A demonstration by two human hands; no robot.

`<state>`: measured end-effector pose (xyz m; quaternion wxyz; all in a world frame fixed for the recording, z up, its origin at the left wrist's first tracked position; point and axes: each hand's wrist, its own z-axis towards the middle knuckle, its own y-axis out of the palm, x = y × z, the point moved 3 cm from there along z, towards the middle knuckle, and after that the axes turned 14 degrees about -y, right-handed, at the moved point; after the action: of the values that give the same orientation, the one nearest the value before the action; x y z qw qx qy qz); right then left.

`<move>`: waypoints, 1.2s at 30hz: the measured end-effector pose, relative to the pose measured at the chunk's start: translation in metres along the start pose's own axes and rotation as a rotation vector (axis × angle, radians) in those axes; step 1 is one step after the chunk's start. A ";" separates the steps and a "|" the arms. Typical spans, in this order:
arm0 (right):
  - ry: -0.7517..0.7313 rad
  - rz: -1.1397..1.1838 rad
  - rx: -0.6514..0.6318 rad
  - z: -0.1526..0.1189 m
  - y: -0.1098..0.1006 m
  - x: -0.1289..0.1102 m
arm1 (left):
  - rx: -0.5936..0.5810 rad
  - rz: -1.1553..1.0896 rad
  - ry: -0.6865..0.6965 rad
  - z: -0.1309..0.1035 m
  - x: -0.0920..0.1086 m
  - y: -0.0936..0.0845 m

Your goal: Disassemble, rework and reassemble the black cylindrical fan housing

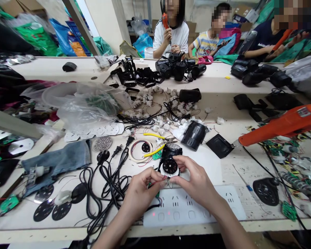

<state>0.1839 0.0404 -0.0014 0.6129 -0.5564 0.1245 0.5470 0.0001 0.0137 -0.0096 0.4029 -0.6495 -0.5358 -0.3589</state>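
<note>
Room lies between right hand (195, 176) and blue-ended rod (245, 182); black cords (103, 185) crowd, perhaps touch, left hand (141, 186).

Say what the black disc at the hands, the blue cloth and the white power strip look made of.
Black disc: probably plastic, low-sheen, from its dull black face; coated metal is possible.
Blue cloth: likely denim, matte, from its faded, mottled blue.
Power strip: apparently plastic, smooth, from its uniform white casing.

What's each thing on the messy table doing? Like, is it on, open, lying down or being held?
Left hand: pinching red wires
Right hand: gripping the black gadget
Black gadget: held, round face up
Power strip: two red lights glowing
Pliers: lying down, yellow handles spread open
Black plug: lying loose, unplugged
Tape roll: lying flat
Denim cloth: lying rumpled
</note>
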 end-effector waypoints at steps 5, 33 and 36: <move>0.016 -0.004 0.010 0.000 0.001 -0.002 | 0.003 0.003 0.031 -0.001 0.000 -0.001; 0.345 0.494 0.283 0.001 -0.004 0.018 | -0.079 -0.314 -0.126 0.003 0.010 0.001; 0.361 0.473 0.293 0.001 -0.003 0.018 | -0.064 -0.316 -0.148 0.001 0.010 0.001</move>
<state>0.1930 0.0513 -0.0128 0.5104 -0.5060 0.4340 0.5432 0.0022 0.0184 -0.0014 0.2799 -0.5943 -0.6476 -0.3861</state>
